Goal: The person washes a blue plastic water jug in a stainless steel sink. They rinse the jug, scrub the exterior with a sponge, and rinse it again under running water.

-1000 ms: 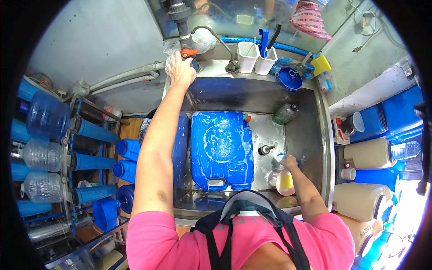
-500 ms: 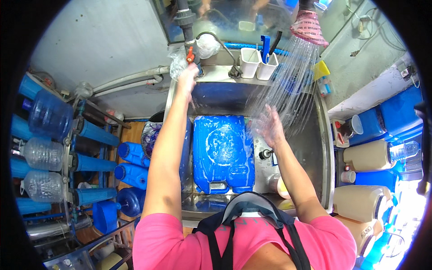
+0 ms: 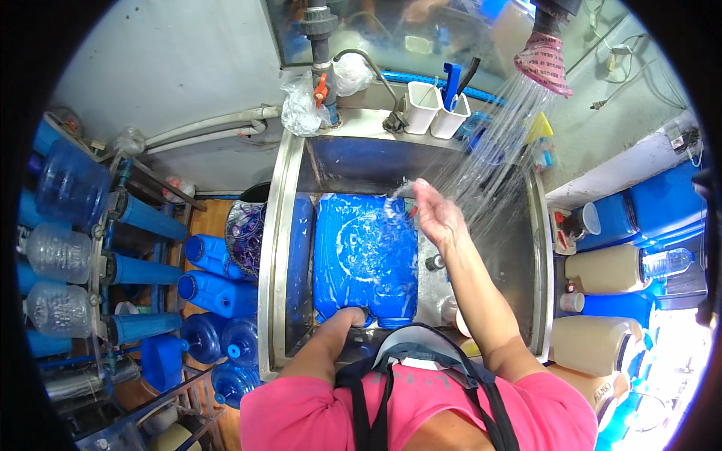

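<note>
A blue plastic jerry can [image 3: 368, 248] lies flat in the metal sink [image 3: 274, 248], streaked with white suds. At its near end, my left hand [image 3: 348, 319] grips the handle, the fingers partly hidden by the can. My right hand [image 3: 438, 219] is open over the can's right side, fingers stretched out. Water splashes off that hand onto the can. Above and to the right, a shower outlet [image 3: 543, 64] wrapped in pink printed material pours a spray into the sink. The red valve lever [image 3: 321, 90] on the grey pipe stands untouched.
White holders [image 3: 423, 107] with brushes stand on the far ledge. Left of the sink are blue cans [image 3: 218, 293], a tub of purple items [image 3: 245, 229] and blue filter housings [image 3: 147, 269]. Beige jugs [image 3: 594, 340] line the right side.
My left hand has left the red lever and come down to the jerry can's near handle. My right hand has moved left over the can. The water spray keeps running.
</note>
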Action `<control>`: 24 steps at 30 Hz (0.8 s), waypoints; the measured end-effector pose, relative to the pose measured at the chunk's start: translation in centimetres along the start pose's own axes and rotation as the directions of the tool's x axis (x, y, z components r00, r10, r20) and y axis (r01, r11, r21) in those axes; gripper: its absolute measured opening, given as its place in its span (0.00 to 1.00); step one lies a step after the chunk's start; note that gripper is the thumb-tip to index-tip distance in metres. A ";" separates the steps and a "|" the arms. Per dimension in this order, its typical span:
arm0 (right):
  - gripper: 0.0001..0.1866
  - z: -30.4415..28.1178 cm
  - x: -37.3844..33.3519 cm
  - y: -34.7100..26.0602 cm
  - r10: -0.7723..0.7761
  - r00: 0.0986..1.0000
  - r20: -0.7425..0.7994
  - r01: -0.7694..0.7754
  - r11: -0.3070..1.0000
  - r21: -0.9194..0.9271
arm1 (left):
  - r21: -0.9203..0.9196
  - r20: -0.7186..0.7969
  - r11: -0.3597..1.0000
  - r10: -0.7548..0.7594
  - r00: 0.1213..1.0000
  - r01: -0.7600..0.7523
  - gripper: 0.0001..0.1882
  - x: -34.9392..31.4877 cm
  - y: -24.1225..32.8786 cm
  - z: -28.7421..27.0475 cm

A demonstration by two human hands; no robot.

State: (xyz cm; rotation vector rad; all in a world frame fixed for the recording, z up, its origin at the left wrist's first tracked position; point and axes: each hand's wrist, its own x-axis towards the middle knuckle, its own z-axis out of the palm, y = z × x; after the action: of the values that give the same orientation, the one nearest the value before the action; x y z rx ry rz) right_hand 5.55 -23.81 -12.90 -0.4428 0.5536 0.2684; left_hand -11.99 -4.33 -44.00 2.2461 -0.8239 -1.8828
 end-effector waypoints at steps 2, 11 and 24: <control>0.13 0.1 0.5 -0.8 -0.012 0.997 0.073 0.015 0.999 -0.043 | -0.113 0.000 0.991 -0.066 0.998 0.065 0.34 -0.7 -0.8 -0.6; 0.28 3.0 1.0 -2.0 -0.039 0.981 0.191 0.134 0.848 -0.513 | -0.038 -0.195 0.993 0.099 0.976 -0.109 0.31 -17.2 8.1 -14.0; 0.33 0.0 1.7 -2.1 -0.047 0.624 0.780 0.320 -0.895 -0.310 | -0.322 -0.818 0.928 -0.171 0.549 -0.190 0.35 -24.9 10.1 -22.1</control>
State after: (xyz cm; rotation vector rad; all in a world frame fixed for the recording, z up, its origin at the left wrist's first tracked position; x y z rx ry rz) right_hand 7.65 -25.39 -13.15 -2.8715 -0.6585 -0.3423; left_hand 3.04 -7.27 -12.79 2.4147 -0.2526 -0.6125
